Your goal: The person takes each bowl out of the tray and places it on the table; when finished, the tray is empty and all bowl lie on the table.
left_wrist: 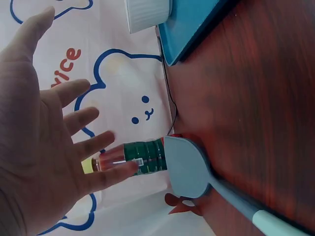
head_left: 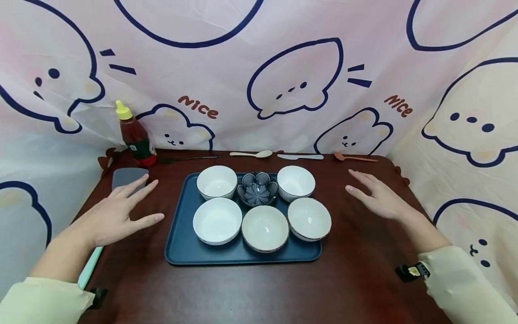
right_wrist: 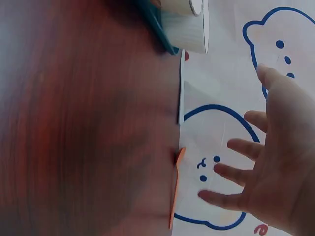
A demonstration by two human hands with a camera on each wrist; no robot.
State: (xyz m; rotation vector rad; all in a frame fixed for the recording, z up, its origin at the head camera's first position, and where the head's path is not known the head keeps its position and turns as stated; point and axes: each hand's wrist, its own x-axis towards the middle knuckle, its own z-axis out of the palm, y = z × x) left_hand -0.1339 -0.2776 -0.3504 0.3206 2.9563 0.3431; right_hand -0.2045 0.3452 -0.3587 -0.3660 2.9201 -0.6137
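My left hand (head_left: pixel 111 213) hovers with spread fingers at the left, over a spatula (head_left: pixel 94 265) with a grey blade and mint handle. The left wrist view shows that hand (left_wrist: pixel 54 142) holding nothing, the spatula blade (left_wrist: pixel 186 167) beyond it. On the right, my other hand (head_left: pixel 380 195) is raised above the table, fingers extended; in the right wrist view this hand (right_wrist: pixel 280 157) is empty too. Between the hands lies a blue tray (head_left: pixel 194 257) with several white bowls (head_left: pixel 217 221) and a dark flower-shaped bowl (head_left: pixel 257 189) at its back middle.
A red sauce bottle (head_left: pixel 137 139) with a yellow cap stands at the back left. Along the back edge lie a dark thin utensil (head_left: pixel 198 157), a cream spoon (head_left: pixel 263 154), a pale knife (head_left: pixel 299 157) and an orange-brown spoon (head_left: pixel 341 156). Patterned cloth (head_left: pixel 226 90) surrounds the table.
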